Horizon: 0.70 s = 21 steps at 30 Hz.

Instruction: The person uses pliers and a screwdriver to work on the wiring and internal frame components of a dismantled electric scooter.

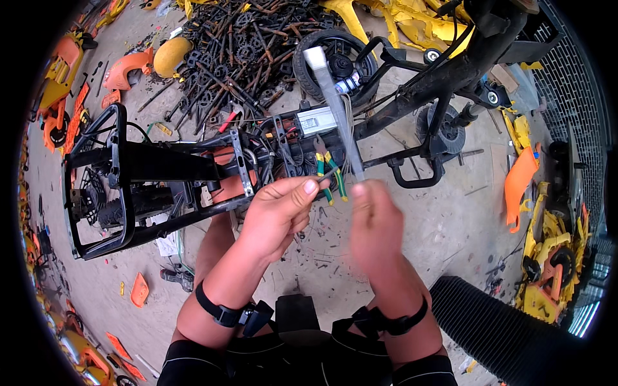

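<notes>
My right hand point(376, 228), blurred by motion, is closed round the lower end of a long grey bar-like tool point(341, 119) with a pale, blockier far end. My left hand point(278, 215) pinches a thin dark rod point(329, 174) between thumb and fingers. Just beyond it, a pair of pliers point(329, 170) with green and yellow handles rests against the black vehicle frame point(167, 161). Behind the grey tool, a silver box point(315, 121) and bundled grey cables sit on the frame. Its blur hides the exact kind of tool.
A heap of rusty metal rods point(241, 61) lies beyond the frame, beside a black wheel point(302, 71). Yellow and orange body panels point(520, 183) are strewn around the edges. A ribbed black object point(496, 321) stands at lower right. A power tool point(177, 278) lies on the concrete.
</notes>
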Available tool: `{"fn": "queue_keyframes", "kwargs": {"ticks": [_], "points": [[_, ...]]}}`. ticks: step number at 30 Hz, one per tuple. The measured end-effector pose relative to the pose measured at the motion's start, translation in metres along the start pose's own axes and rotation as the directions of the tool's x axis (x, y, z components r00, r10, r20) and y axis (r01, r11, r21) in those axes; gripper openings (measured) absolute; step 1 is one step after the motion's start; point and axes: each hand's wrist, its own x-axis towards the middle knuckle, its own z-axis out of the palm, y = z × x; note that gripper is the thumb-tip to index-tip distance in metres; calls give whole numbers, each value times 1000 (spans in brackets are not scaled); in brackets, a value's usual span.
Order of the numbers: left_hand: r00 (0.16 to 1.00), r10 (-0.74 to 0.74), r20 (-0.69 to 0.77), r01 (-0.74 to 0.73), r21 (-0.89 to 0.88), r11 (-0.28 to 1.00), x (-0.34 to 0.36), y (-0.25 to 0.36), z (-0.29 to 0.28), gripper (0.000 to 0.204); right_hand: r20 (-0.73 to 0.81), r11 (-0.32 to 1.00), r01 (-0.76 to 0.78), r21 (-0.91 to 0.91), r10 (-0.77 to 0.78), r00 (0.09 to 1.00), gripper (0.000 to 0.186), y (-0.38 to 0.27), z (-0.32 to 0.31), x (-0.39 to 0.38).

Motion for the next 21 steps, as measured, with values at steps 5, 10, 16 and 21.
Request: {"fn": "queue_keyframes", "kwargs": {"ticks": [5,10,16,21], "points": [[1000,-12,21,13,-48,999,-4,5,2,35,48,927,-60,369,46,998,24,19,-17,7],[995,-49,82,57,-108,993,-5,8,5,38,163,941,-57,332,2,987,21,10,-9,-3],[995,-34,89,41,-80,996,-6,8,7,39,252,965,0,261,-68,965,18,16,-1,-5],[995,-37,93,40,-28,999,-9,7,7,39,293,985,69,159,-114,949,17,14,1,-10]]}}
